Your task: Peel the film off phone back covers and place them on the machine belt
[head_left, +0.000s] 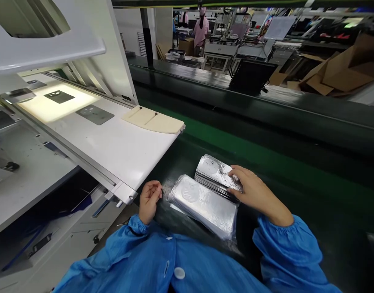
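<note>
Two stacks lie side by side on the dark green belt in front of me. The farther one is a stack of thin, shiny silver panels (216, 170), each with a round mark near its left end. My right hand (254, 191) grips this stack's right end, thumb on the near side and fingers on the far side. Nearer to me rests a stack of silver panels in clear film (205, 205), its edges uneven. My left hand (150, 200) is closed in a pinch just left of the film-covered stack; what its fingertips hold, if anything, cannot be made out.
On the left, a white machine's conveyor (126, 150) juts over the green belt (266, 162). It carries grey phone back covers (95, 114), one on a lit area, and a cream guide plate (153, 120). A black screen (252, 77) and cardboard boxes (342, 69) stand beyond. A person in pink (201, 30) is farther back.
</note>
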The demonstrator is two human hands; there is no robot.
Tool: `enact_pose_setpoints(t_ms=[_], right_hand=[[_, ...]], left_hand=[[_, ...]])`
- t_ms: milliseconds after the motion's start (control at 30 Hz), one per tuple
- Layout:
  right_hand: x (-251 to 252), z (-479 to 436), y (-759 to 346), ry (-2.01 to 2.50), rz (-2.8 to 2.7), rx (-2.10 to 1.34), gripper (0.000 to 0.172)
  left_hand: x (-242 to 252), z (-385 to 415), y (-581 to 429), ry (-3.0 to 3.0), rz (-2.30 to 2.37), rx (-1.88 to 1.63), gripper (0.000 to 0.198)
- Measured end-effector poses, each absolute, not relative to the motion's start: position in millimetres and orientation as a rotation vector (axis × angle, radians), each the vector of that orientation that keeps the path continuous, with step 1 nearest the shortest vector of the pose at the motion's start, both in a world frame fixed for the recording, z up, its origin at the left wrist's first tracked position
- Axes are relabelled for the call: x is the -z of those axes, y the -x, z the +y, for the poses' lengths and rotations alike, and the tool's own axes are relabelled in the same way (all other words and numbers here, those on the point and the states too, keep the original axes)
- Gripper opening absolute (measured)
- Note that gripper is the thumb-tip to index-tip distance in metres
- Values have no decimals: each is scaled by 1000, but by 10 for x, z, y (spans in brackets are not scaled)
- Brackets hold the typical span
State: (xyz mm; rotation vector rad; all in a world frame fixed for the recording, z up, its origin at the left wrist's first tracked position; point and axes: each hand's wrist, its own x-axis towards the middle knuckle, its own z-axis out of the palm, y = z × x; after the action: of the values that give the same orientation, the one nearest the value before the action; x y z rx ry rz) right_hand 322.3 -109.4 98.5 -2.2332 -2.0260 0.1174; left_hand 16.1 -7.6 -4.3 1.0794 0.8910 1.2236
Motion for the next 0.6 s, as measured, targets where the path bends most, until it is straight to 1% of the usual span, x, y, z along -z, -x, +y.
enact_pose_setpoints(t_ms=[100,233,300,433,600], right_hand=[[-1018,-1095,-3203,2201,-2077,-30,34],[-974,-1125,-3147,2181,-2136,242,44],[-911,-1139,-3121,2162,-2172,328,44],[-786,-1165,-3118,2063,-2210,418,39],[-791,-1196,-3171,1939,-2218,466,47]], left_hand=[[14,-58,-169,-1077,906,-1133,29],[39,-49,-161,-1098,909,-1090,29],[63,-48,-156,-1118,906,-1087,28],[56,-51,-164,-1127,896,-1078,28],[-27,-35,-191,-1080,878,-1064,33]])
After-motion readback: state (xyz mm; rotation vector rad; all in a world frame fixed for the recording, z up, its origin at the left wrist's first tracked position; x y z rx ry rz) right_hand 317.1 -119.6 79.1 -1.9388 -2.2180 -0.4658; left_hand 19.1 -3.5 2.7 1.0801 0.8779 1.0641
